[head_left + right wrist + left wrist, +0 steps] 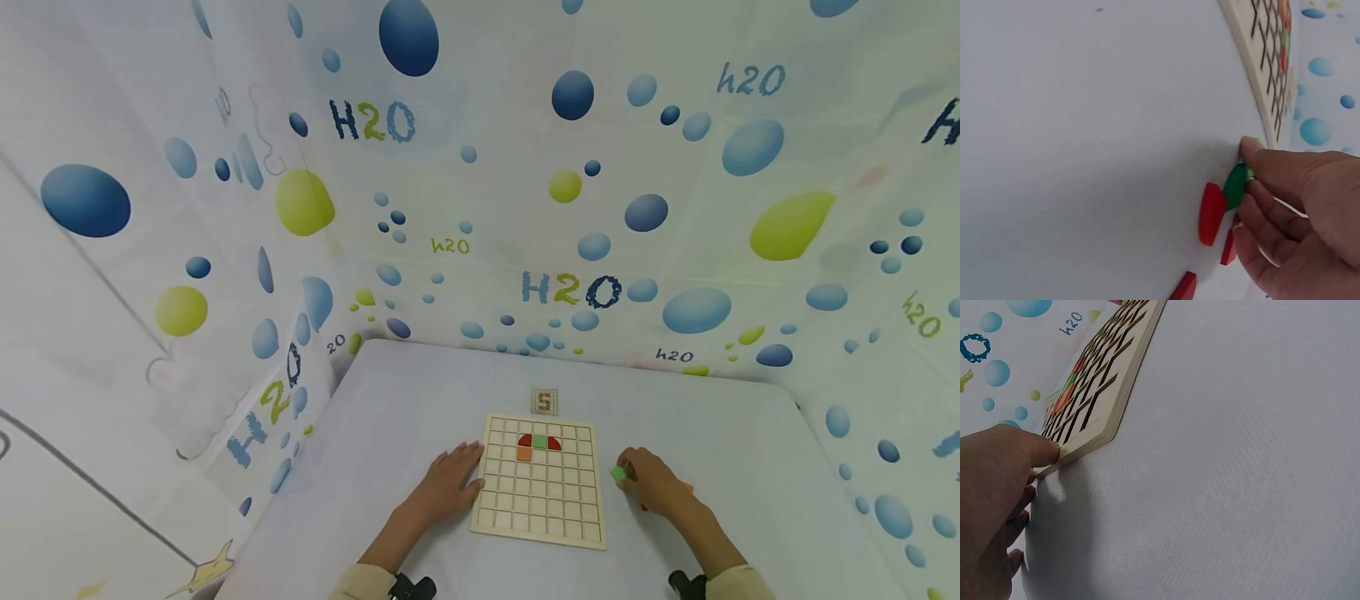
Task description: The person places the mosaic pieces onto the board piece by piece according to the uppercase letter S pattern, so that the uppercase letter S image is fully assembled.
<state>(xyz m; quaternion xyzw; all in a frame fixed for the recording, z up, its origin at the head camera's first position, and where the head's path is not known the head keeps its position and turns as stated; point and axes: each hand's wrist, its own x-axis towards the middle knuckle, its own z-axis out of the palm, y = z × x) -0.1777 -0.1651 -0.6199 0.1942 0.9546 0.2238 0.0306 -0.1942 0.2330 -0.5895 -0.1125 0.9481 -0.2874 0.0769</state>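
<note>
Our pale sleeves (363, 582) reach over the white counter (390, 417), where the gridded board (547, 507) sits midway, likely so both hands reach it. Our left hand (448, 485), fingers outstretched, touches its left edge — presumably steadying it. By our right hand (654, 483) lie red pieces (1212, 215), conveniently near — its fingers pinch a green piece (1234, 189) just right of the board.

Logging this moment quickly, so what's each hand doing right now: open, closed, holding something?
Left hand: open, touching the left edge of the wooden board.
Right hand: closed, pinching a green piece.
</note>
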